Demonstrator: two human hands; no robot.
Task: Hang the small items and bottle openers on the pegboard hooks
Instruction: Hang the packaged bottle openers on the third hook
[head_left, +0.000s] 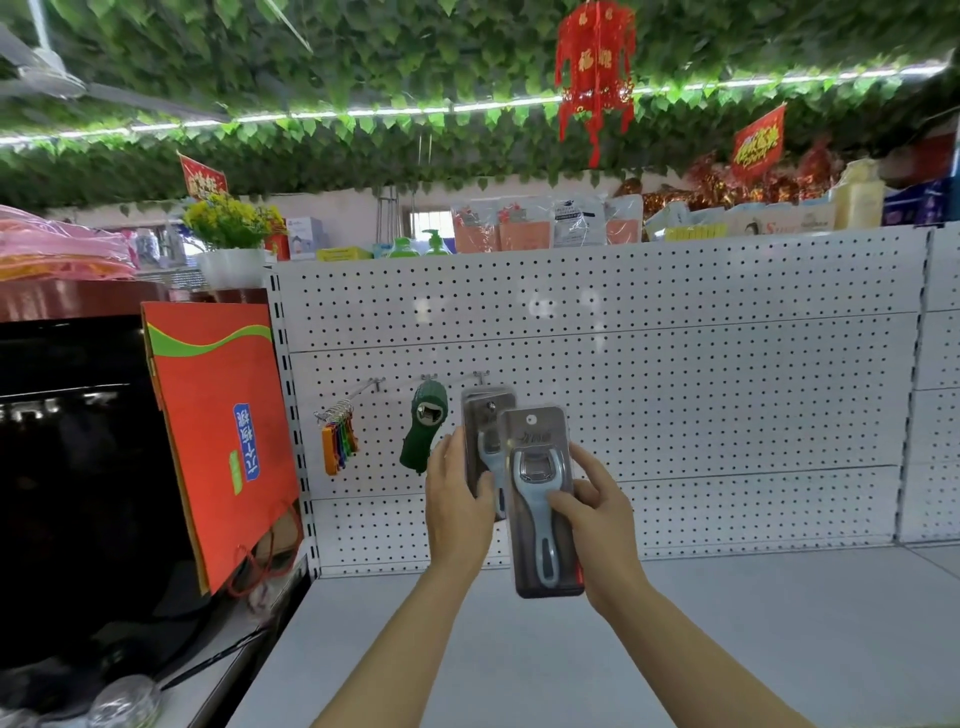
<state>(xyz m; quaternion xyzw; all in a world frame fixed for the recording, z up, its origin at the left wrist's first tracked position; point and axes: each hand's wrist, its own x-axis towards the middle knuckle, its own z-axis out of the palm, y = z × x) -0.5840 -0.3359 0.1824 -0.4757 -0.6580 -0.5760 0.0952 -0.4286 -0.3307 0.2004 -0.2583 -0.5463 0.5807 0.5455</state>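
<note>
Leafy ceiling (311, 67), light strip (395, 110), white shelf (727, 623)

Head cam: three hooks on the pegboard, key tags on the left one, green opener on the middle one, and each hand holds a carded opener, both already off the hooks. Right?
Not quite. In the head view only the right hand's carded opener is free. The left hand steadies packs hanging on the right hook. Key tags and green opener are as stated.

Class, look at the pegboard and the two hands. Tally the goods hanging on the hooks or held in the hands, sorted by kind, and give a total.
Bunch of coloured key rings on the left hook: 1
Green bottle opener on the middle hook: 1
Packaged grey bottle openers: 2, one at the third hook in the left hand, one in the right hand
Total: 4
</note>
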